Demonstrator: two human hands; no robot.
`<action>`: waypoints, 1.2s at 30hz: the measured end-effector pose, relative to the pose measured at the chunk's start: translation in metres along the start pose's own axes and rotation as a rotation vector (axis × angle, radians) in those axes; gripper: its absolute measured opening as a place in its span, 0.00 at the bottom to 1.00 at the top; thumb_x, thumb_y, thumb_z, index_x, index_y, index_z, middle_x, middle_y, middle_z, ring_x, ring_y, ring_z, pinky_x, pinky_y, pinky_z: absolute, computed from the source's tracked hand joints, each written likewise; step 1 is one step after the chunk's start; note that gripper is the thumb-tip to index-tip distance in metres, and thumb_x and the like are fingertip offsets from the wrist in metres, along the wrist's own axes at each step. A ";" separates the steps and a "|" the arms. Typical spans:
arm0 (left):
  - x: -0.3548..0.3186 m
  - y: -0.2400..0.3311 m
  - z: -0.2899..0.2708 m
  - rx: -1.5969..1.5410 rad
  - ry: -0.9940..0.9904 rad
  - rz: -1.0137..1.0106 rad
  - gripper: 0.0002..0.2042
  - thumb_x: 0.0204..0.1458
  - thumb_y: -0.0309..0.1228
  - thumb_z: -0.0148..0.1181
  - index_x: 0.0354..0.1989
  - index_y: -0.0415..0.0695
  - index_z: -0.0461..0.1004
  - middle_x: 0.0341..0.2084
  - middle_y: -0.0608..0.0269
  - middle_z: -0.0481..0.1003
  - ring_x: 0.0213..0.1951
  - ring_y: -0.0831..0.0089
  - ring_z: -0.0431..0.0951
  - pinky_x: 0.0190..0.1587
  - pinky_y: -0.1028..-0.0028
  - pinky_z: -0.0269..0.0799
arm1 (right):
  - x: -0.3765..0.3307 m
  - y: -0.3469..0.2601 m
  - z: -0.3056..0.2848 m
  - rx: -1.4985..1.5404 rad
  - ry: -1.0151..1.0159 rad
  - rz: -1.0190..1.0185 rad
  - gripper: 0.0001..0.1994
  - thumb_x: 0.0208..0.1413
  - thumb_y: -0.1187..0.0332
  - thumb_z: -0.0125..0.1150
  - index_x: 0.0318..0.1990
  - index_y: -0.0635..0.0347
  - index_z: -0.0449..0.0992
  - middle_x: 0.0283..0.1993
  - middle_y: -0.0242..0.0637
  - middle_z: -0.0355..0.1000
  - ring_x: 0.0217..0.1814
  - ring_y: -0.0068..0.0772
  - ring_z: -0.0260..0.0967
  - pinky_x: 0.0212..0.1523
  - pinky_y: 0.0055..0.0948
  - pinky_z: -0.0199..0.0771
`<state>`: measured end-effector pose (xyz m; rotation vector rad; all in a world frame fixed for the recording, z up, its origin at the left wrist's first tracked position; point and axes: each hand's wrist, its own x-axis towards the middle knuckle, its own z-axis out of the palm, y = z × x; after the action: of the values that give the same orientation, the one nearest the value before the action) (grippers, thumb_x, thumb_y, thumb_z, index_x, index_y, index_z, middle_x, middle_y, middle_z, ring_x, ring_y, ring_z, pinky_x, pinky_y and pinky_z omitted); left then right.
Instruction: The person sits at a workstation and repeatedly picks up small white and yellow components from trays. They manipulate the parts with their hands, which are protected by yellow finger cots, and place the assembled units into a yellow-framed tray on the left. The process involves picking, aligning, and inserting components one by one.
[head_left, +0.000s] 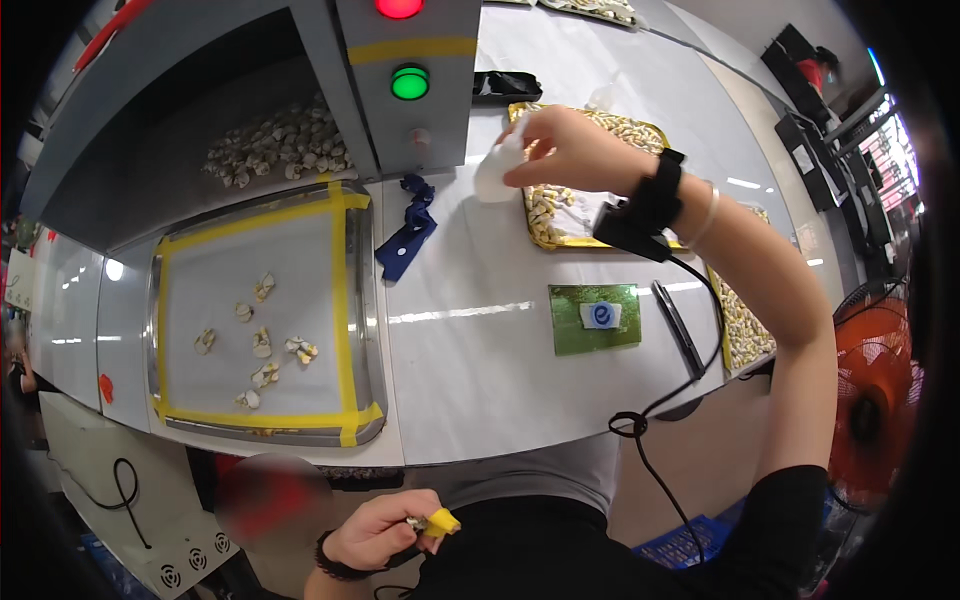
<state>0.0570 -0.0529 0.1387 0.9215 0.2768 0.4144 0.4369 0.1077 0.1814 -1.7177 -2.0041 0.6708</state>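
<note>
My left hand [385, 530], low in front of my body, is closed on a small yellow piece [441, 522] with a pale, speckled part beside it; its kind is not plain. Over the table my right hand [560, 150] grips a white squeeze bottle [497, 175], partly covered by my fingers. Beside and beneath that wrist lies a yellow-edged tray [545, 236] full of small white and yellow pieces. To the left, a metal tray [262, 385] lined with white and edged in yellow tape holds several small white, yellow-spotted pieces [300, 349].
A grey cabinet [440, 130] with red and green lights stands at the far left, with a heap of pale pieces [290, 145] inside. On the table are a dark blue cloth strip [405, 245], a green card [570, 338] and a black pen-like tool [678, 328]. An orange fan [875, 390] stands right.
</note>
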 end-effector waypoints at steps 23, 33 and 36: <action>0.100 -0.023 0.021 -0.379 0.272 0.020 0.20 0.46 0.39 0.64 0.42 0.38 0.68 0.29 0.56 0.76 0.32 0.68 0.77 0.39 0.66 0.73 | -0.061 0.017 0.012 -0.346 -0.118 -0.201 0.09 0.44 0.77 0.51 0.35 0.64 0.69 0.31 0.45 0.70 0.37 0.46 0.69 0.39 0.39 0.68; 0.109 -0.031 0.022 -0.554 0.208 -0.042 0.22 0.48 0.41 0.62 0.44 0.37 0.68 0.36 0.55 0.75 0.35 0.69 0.76 0.42 0.66 0.73 | -0.089 0.029 -0.004 -0.353 -0.049 -0.097 0.04 0.47 0.73 0.55 0.28 0.64 0.71 0.26 0.43 0.71 0.28 0.42 0.69 0.32 0.35 0.69; 0.109 -0.035 0.019 -0.569 0.172 -0.041 0.21 0.48 0.40 0.62 0.44 0.37 0.68 0.39 0.55 0.74 0.36 0.69 0.76 0.42 0.66 0.73 | -0.094 0.026 -0.001 -0.354 -0.089 0.029 0.04 0.48 0.72 0.55 0.28 0.64 0.71 0.24 0.42 0.72 0.27 0.44 0.69 0.32 0.35 0.69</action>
<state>0.1688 -0.0347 0.1155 0.3233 0.3126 0.5014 0.4725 0.0182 0.1658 -1.9466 -2.2712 0.4250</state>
